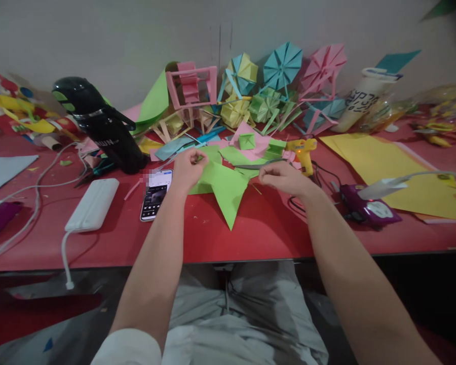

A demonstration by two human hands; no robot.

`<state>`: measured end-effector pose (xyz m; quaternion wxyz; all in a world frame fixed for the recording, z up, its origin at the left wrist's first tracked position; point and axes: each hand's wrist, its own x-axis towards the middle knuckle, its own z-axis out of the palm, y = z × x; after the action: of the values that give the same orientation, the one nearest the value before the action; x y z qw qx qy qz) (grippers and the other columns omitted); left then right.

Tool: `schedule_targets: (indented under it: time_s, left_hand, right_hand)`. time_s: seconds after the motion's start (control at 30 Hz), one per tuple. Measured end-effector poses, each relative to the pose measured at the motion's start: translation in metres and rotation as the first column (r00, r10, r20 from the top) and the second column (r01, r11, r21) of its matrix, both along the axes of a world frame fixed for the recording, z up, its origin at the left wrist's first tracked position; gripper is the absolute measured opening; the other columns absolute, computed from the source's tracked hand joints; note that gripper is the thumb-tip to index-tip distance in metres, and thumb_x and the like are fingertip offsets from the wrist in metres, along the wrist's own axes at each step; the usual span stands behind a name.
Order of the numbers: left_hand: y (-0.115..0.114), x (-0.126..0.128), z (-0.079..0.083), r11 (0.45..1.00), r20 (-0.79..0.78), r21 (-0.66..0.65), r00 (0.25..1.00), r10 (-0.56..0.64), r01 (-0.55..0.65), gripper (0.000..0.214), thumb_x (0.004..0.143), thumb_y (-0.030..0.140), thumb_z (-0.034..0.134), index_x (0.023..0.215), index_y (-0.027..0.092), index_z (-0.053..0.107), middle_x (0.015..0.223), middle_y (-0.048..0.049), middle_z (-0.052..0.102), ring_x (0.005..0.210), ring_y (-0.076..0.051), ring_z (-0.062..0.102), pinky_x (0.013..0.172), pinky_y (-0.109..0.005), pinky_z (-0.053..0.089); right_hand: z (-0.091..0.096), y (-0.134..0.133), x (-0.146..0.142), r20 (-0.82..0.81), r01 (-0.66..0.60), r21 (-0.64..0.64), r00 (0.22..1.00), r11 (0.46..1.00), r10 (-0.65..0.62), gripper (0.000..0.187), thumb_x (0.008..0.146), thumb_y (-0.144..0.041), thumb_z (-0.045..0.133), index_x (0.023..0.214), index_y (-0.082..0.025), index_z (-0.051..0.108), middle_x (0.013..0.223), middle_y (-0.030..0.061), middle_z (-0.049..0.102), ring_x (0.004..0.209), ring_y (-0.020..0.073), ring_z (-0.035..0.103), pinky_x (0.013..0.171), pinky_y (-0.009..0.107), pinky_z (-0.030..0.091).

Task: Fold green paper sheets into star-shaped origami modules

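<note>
A folded sheet of green paper (228, 190) lies in front of me on the red table, one pointed corner aimed at the near edge. My left hand (190, 167) is closed in a pinch at its upper left side. To the right, my right hand (283, 176) hovers by the paper with fingers curled together; whatever is between them is too small or hidden to tell. Just behind the fingertips lie grey scissors (253, 166), partly covered by that hand. Small green folded paper pieces (247, 141) sit beyond, over pink scraps.
A yellow glue gun (303, 152) stands behind my right hand. Folded paper wheels (283, 66) line the wall. On the left are a phone (156, 197), a white power bank (93, 205) and a black bottle (104, 132). Yellow sheets (380, 167) and a purple power strip (370, 205) lie right.
</note>
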<state>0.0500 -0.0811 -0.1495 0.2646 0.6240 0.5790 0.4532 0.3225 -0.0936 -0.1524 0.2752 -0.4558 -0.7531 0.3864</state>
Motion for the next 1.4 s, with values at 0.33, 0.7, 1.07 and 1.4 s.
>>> schedule_targets:
  time_s: [0.33, 0.7, 1.07, 1.4]
  left_hand:
    - [-0.010, 0.017, 0.001, 0.975, 0.150, -0.192, 0.985, -0.081, 0.109, 0.009, 0.074, 0.027, 0.068, 0.080, 0.020, 0.067, 0.069, -0.0010, 0.064, 0.062, -0.014, 0.057, 0.052, -0.024, 0.043]
    - [-0.008, 0.024, 0.007, 0.916, 0.475, -0.343, 0.880, -0.023, 0.209, 0.044, 0.086, 0.063, 0.062, 0.094, 0.020, 0.062, 0.080, -0.0079, 0.072, 0.077, -0.023, 0.073, 0.068, -0.034, 0.058]
    - [-0.010, 0.024, -0.005, 0.955, 0.135, -0.196, 0.971, -0.198, 0.222, 0.040, 0.078, 0.010, 0.067, 0.117, 0.016, 0.070, 0.091, -0.0058, 0.071, 0.083, -0.017, 0.067, 0.073, -0.029, 0.052]
    - [-0.019, 0.027, -0.006, 0.939, -0.304, -0.252, 0.902, -0.306, 0.233, 0.039, 0.085, 0.020, 0.068, 0.124, 0.016, 0.071, 0.114, -0.0118, 0.070, 0.093, -0.021, 0.063, 0.088, -0.036, 0.051]
  right_hand:
    - [-0.008, -0.014, -0.034, -0.046, -0.045, 0.246, 0.997, 0.968, 0.058, 0.068, 0.072, -0.051, 0.083, 0.132, -0.025, 0.067, 0.135, 0.0114, 0.068, 0.119, 0.0297, 0.065, 0.098, 0.044, 0.053]
    - [-0.010, -0.013, -0.039, -0.014, 0.129, 0.355, 0.991, 0.926, -0.133, 0.036, 0.089, -0.045, 0.060, 0.109, -0.018, 0.073, 0.108, 0.0105, 0.077, 0.094, 0.0261, 0.069, 0.084, 0.038, 0.051]
    - [-0.015, -0.004, -0.040, -0.227, 0.201, -0.037, 0.952, 0.979, -0.204, 0.026, 0.082, -0.041, 0.062, 0.098, -0.020, 0.064, 0.092, 0.0053, 0.070, 0.081, 0.0199, 0.063, 0.070, 0.033, 0.051]
    - [-0.028, -0.004, -0.042, -0.140, 0.254, 0.000, 0.958, 0.967, -0.252, 0.057, 0.077, -0.022, 0.066, 0.132, -0.017, 0.053, 0.095, 0.0089, 0.070, 0.079, 0.0220, 0.067, 0.072, 0.038, 0.057]
